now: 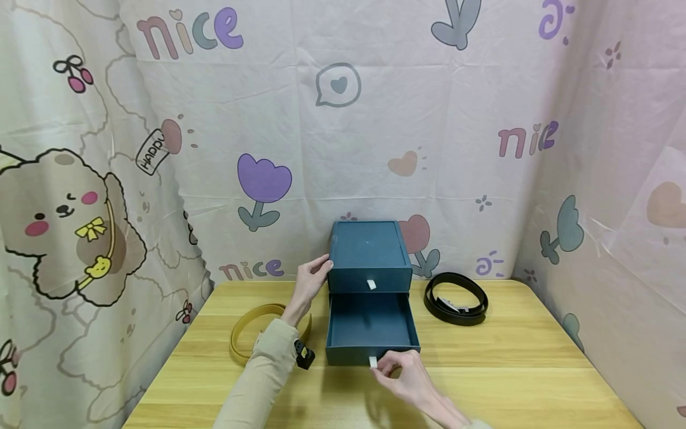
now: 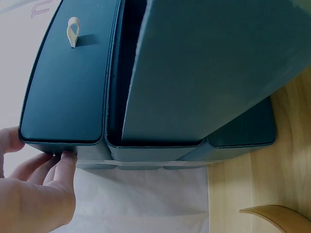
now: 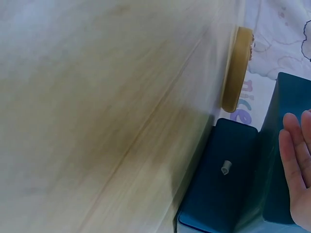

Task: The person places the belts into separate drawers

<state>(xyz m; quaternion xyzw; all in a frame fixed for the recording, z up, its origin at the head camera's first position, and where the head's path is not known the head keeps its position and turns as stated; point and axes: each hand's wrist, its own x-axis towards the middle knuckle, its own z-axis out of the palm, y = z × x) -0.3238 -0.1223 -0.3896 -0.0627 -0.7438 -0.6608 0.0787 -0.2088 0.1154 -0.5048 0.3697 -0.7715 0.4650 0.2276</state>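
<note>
A dark blue drawer box (image 1: 370, 244) stands on the table with its middle drawer (image 1: 372, 356) pulled out; the inside of that drawer is bare. My right hand (image 1: 409, 381) pinches the white pull tab (image 1: 373, 361) on the drawer's front between thumb and fingertips. In the right wrist view its fingers (image 3: 294, 160) lie in front of the drawer and the tab is hidden. My left hand (image 1: 311, 283) rests against the upper left side of the box, fingertips touching the side wall. The closed top drawer (image 2: 73, 97) has its own white loop (image 2: 73, 31).
Left of the box lies a coiled tan belt (image 1: 236, 333) with a black buckle (image 1: 305, 355), partly behind my left forearm. To the right is a coiled black belt (image 1: 458, 319) with a silver buckle. Patterned cloth (image 1: 343, 149) hangs behind and at both sides.
</note>
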